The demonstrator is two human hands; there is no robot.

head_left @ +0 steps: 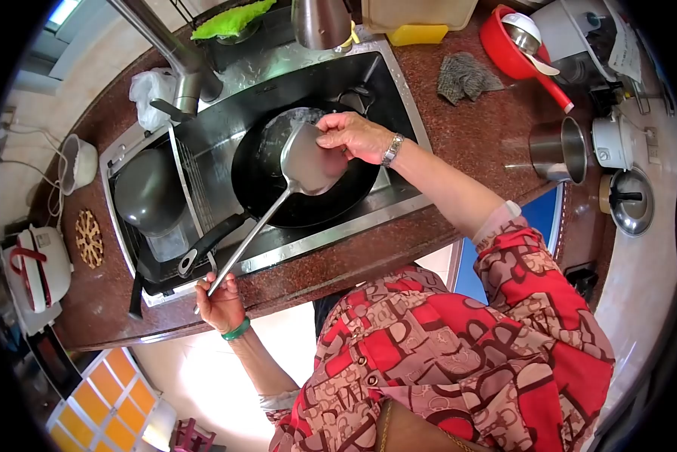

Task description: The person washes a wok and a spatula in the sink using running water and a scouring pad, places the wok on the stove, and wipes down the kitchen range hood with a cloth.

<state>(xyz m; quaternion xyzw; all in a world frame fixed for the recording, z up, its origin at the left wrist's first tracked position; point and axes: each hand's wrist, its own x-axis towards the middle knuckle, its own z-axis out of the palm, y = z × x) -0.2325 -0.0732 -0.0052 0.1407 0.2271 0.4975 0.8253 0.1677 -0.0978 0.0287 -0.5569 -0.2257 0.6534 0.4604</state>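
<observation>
A long-handled metal wok spatula [302, 160] lies slantwise above a black wok [255, 200], which sits in the steel sink [225, 120]. My left hand [221, 304], with a green bangle at its wrist, is closed around the end of the handle near the counter's front edge. My right hand [353, 137], wearing a watch, pinches the upper edge of the broad blade between thumb and fingers. Behind the blade, part of the wok's wet inside is hidden. The wok's own black handle [210, 245] points toward my left hand.
A faucet [191, 83] rises behind the sink. A dark pan [150, 192] rests beside a wire rack [191, 200] on the left. To the right are a grey cloth [465, 77], a red pan [496, 49] and a steel pot [557, 151]. A woven trivet [90, 239] lies far left.
</observation>
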